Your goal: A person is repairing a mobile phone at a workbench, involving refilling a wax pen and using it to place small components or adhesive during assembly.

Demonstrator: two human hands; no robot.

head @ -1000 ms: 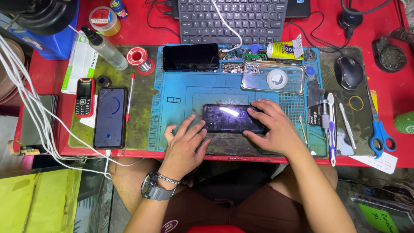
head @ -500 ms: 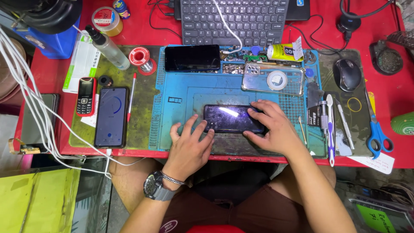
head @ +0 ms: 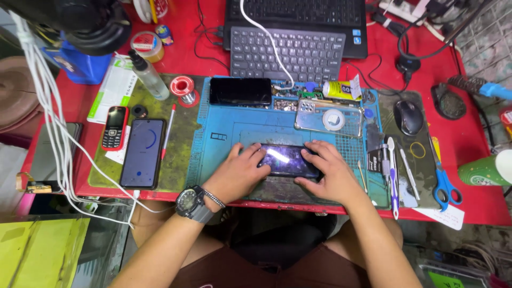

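A black smartphone [head: 285, 160] lies flat, screen up, on the blue work mat [head: 224, 136] near the table's front edge. My left hand [head: 239, 172] rests on the phone's left end, fingers spread over it. My right hand [head: 326, 172] grips the right end, fingers curled around the edge. A watch sits on my left wrist [head: 191, 204]. The glass reflects light between the two hands.
A second dark phone [head: 240, 91] and a clear phone case [head: 329, 118] lie at the mat's far side. Left: blue phone [head: 142, 152], small red keypad phone [head: 114, 128], solder spool [head: 183, 88], bottle [head: 148, 76]. Right: mouse [head: 408, 116], scissors [head: 441, 184], toothbrush [head: 393, 173]. Keyboard [head: 288, 52] behind.
My left hand has slid right from the mat onto the phone's left end. The head camera has moved closer and tilted, showing more of the keyboard and laptop.
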